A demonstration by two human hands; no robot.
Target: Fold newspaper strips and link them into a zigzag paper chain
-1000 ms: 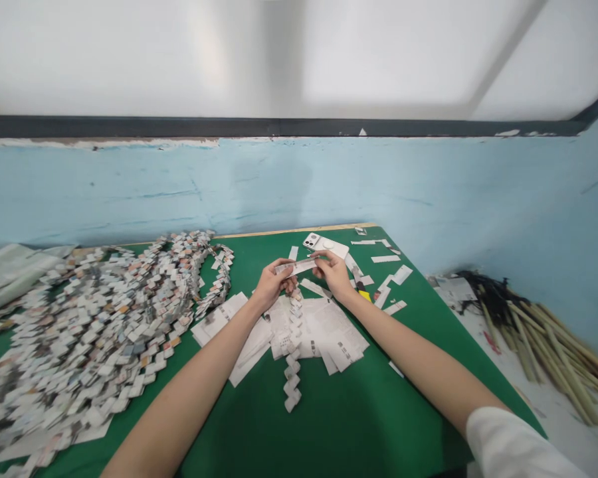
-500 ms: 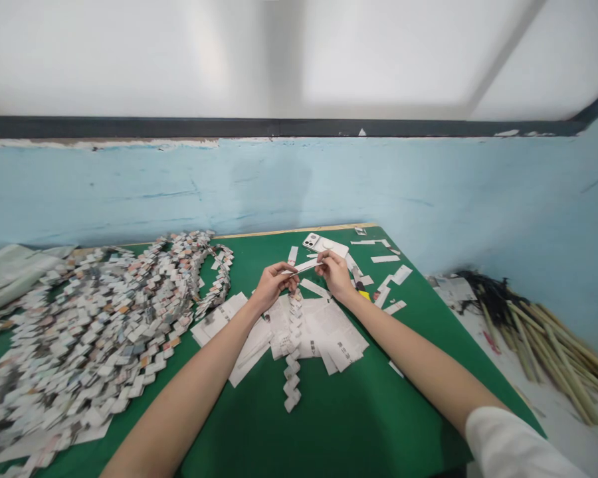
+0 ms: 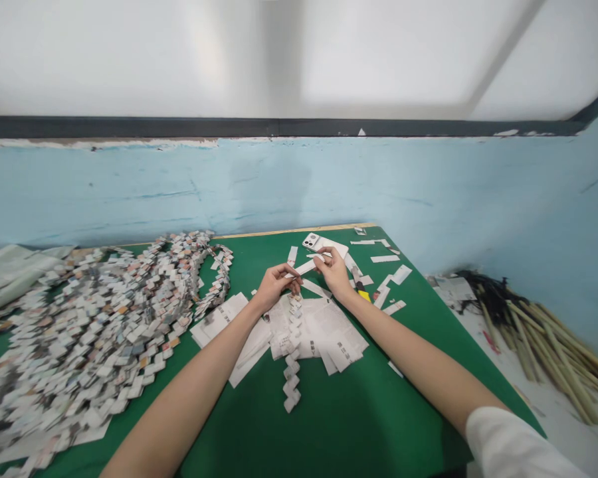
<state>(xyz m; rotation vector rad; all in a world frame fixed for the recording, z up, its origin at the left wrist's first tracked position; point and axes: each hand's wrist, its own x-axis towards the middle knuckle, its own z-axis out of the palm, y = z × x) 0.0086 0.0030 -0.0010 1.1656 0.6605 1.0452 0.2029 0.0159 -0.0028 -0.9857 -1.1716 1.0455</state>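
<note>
A narrow white paper strip [image 3: 307, 267] spans the gap between my hands above the table. My left hand [image 3: 276, 285] is closed, its fingertips pinching the strip's left end. At the other end, my right hand [image 3: 333, 271] grips the strip between thumb and fingers. A zigzag chain of folded paper [image 3: 292, 372] hangs down from below my left fingers and lies over the papers toward me; whether the left hand also holds its top is hidden. Newspaper sheets [image 3: 336, 332] are spread beneath the hands.
A large heap of folded-paper chains [image 3: 114, 325] covers the left of the green table [image 3: 329, 425]. Behind my right hand lies a white phone [image 3: 323, 243]. Loose strips [image 3: 385, 258] and a yellow-and-black tool [image 3: 363, 292] are at right. Poles [image 3: 553, 345] lie on the floor.
My right hand has shifted slightly at its end of the strip, fingers rising a little. The strip's face is turned more toward me. The chain has stayed in place.
</note>
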